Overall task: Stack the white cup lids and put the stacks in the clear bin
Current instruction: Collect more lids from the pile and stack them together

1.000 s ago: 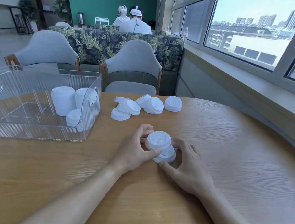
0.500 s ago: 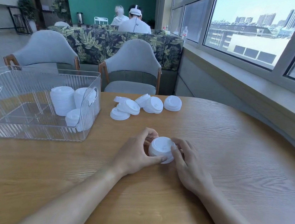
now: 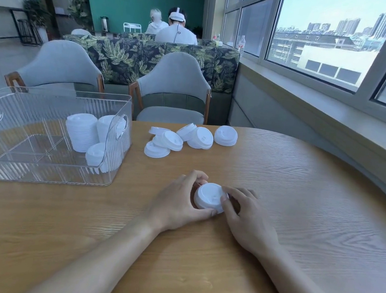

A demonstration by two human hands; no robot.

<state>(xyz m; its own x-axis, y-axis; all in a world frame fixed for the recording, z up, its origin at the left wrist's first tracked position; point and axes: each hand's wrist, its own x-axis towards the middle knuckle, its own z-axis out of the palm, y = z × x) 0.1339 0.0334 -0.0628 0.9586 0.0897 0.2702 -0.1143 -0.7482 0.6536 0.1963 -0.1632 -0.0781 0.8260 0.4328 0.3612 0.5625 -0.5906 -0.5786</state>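
Note:
A short stack of white cup lids [image 3: 209, 195] sits on the wooden table [image 3: 302, 196] in front of me. My left hand [image 3: 180, 204] curls round its left side, thumb at the near edge. My right hand [image 3: 244, 213] grips its right side with fingers bent on the rim. Several loose white lids [image 3: 188, 139] lie scattered farther back on the table. The clear ribbed bin [image 3: 30, 136] stands at the left and holds three lid stacks [image 3: 83, 134] in its right end.
Two grey chairs [image 3: 173, 90] stand behind the table, with a leaf-patterned sofa back beyond them. A window sill runs along the right. Two people sit far back, facing away. The table's rounded edge curves away at the right.
The upper lid, held tilted above the lower one a second ago, has been pressed down onto it. Both hands have closed in round the joined stack.

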